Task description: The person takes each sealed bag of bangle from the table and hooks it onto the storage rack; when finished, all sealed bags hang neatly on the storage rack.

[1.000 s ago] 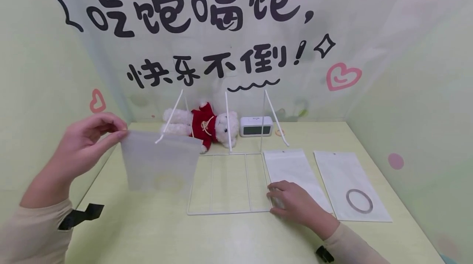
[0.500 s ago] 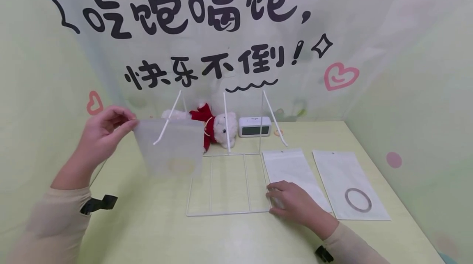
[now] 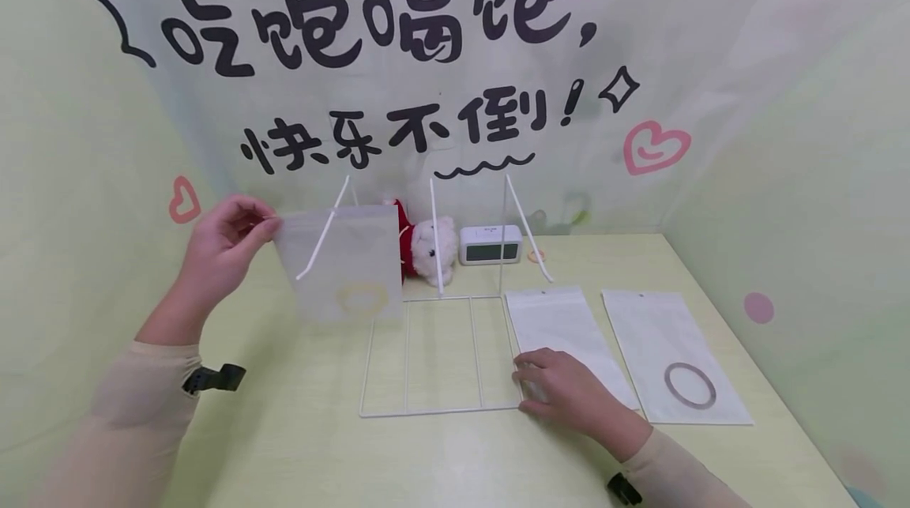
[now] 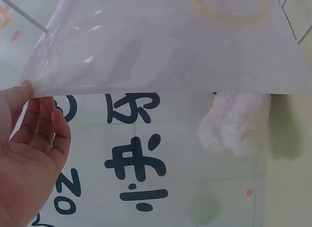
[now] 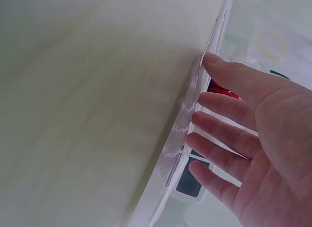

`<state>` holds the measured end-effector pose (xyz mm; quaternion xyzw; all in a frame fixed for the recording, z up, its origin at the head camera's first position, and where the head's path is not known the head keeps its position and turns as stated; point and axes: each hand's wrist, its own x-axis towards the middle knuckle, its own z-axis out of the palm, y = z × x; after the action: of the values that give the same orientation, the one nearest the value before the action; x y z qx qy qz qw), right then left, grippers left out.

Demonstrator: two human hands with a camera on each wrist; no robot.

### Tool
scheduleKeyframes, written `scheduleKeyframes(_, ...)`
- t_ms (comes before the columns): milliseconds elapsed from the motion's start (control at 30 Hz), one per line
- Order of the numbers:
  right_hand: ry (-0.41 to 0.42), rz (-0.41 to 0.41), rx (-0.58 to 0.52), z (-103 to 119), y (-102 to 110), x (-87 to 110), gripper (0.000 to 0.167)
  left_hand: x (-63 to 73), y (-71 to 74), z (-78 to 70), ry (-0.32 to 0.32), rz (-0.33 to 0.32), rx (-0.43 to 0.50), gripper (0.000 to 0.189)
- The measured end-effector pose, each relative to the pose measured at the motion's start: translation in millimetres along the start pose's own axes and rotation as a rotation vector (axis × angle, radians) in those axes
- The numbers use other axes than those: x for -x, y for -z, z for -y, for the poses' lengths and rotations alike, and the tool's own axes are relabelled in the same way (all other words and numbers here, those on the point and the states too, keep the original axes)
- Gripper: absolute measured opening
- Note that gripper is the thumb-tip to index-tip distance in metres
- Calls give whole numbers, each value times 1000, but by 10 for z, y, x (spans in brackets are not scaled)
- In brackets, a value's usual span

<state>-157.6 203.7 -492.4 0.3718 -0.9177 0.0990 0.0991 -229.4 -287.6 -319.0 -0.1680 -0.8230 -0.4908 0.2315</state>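
Observation:
My left hand (image 3: 223, 247) pinches the top left corner of a translucent bag (image 3: 313, 255) between thumb and fingers. Low on the bag a pale yellow ring shows. It hangs upright above the left of a white wire rack (image 3: 475, 350), and the rack's left prong crosses in front of it in the head view. In the left wrist view the bag (image 4: 146, 56) stretches away from the fingertips. My right hand (image 3: 569, 393) rests at the right side of the rack's base, fingertips at the wire and over a white bag (image 3: 558, 314). Its fingers look relaxed in the right wrist view.
Another white bag (image 3: 647, 334) with a grey ring lies on the right of the table. Behind the rack are a plush toy (image 3: 432, 243) in red, partly hidden by the raised bag, and a white digital clock (image 3: 490, 235). A printed curtain hangs behind them.
My left hand has carried the translucent bag right and upward, so it overlaps the rack's left prong and covers more of the plush toy. The right hand stays in place.

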Motion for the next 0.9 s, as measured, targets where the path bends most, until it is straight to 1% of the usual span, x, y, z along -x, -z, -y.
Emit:
scheduleKeyframes(300,-5,8,6,5,6,-6,37,-23,-15,39,36,-10,-18,22)
scheduleKeyframes(500,3,-3,13,1,4,5,38,-8,-11,65,37,-48,8,23)
scheduleKeyframes(567,8,-10,16,3,8,10,37,1,6,77,33,-55,16,25)
scheduleKeyframes(633,15,-19,16,6,13,13,37,14,36,92,31,-59,5,26)
scheduleKeyframes(767,17,-20,17,9,22,13,37,79,117,124,40,-63,-56,26)
scheduleKeyframes(833,9,-8,15,9,23,11,37,143,146,135,52,-51,-90,25)
scheduleKeyframes(900,1,4,12,8,20,10,37,224,155,144,49,-32,-112,22)
